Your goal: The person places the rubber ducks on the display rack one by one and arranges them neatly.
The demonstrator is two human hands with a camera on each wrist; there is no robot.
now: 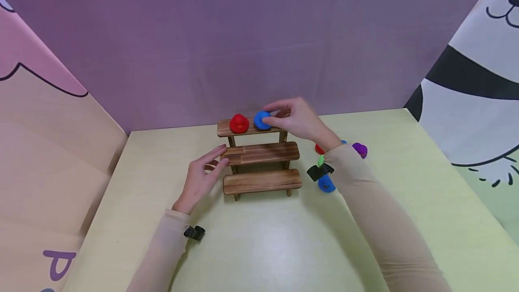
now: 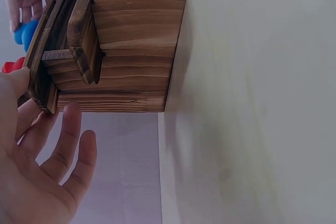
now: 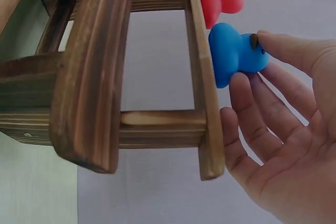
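Blue rubber-like toy (image 3: 224, 56), pinched in the right hand (image 1: 298, 118) above the left hand (image 1: 202, 175).

Right thumb and fingers hold it by the head, and its base appears to touch the top step; the left hand, lower, grips the near end of the middle step of the wooden stand (image 1: 263, 181). I judge the toy light, soft and slightly springy, not fragile; its smooth skin may slip a little, so the head, or the narrow neck, seems the good place to hold. It is bright blue, with rounded body, flat base and small dark marks on the head. Just left of the right fingers sits a similar red toy (image 1: 239, 123); beside the right forearm lies a purple toy (image 1: 360, 150).
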